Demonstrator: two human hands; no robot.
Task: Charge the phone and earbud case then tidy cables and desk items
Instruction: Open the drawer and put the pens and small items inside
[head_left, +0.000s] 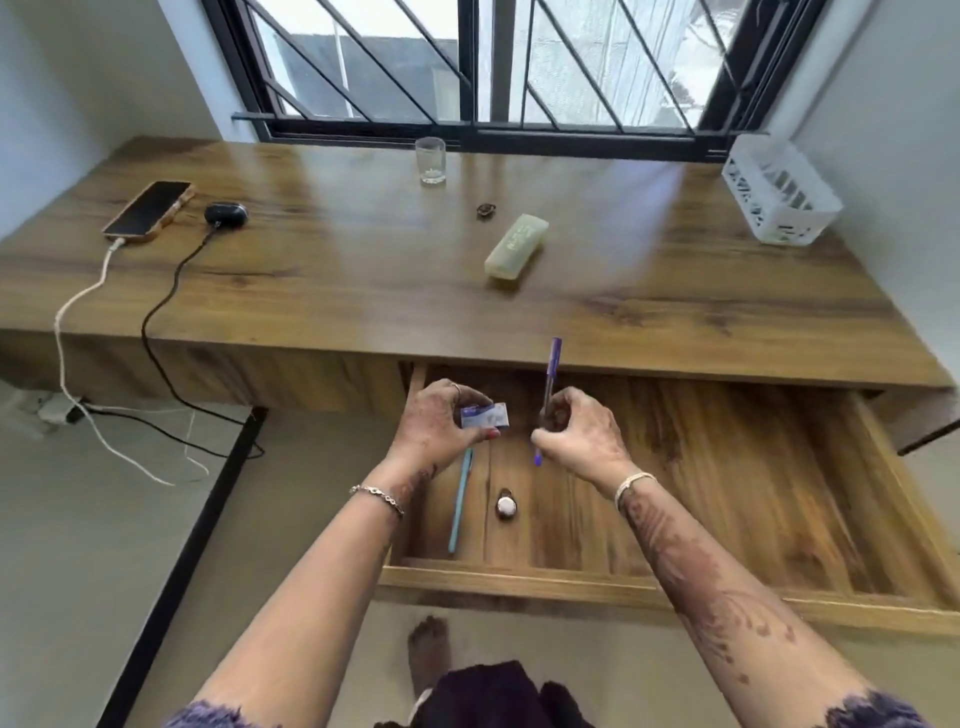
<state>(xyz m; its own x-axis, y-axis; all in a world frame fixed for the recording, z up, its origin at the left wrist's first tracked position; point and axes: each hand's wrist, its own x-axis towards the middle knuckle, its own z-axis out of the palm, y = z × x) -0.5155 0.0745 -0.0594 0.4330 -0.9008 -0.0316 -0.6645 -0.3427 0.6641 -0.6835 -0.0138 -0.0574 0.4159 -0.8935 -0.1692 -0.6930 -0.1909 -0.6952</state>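
Over the open wooden drawer (727, 493), my left hand (441, 421) pinches a small blue and white box (485, 415). My right hand (576, 431) grips a purple pen (551, 374) that points up and away. On the drawer floor lie a light blue pen (461, 501) and a small round white object (506, 506). At the desk's far left a phone (149, 209) has a white cable (78, 301) plugged in. Beside it a black earbud case (226, 214) has a black cable (161, 301) attached. Both cables hang over the desk's front edge to the floor.
On the wooden desk (363, 270) stand a glass (430, 161), a small dark object (487, 210), a pale green pencil case (517, 249) and a white plastic basket (779, 192) at the far right. A power strip (60, 410) lies on the floor at left. My foot (428, 654) is below the drawer.
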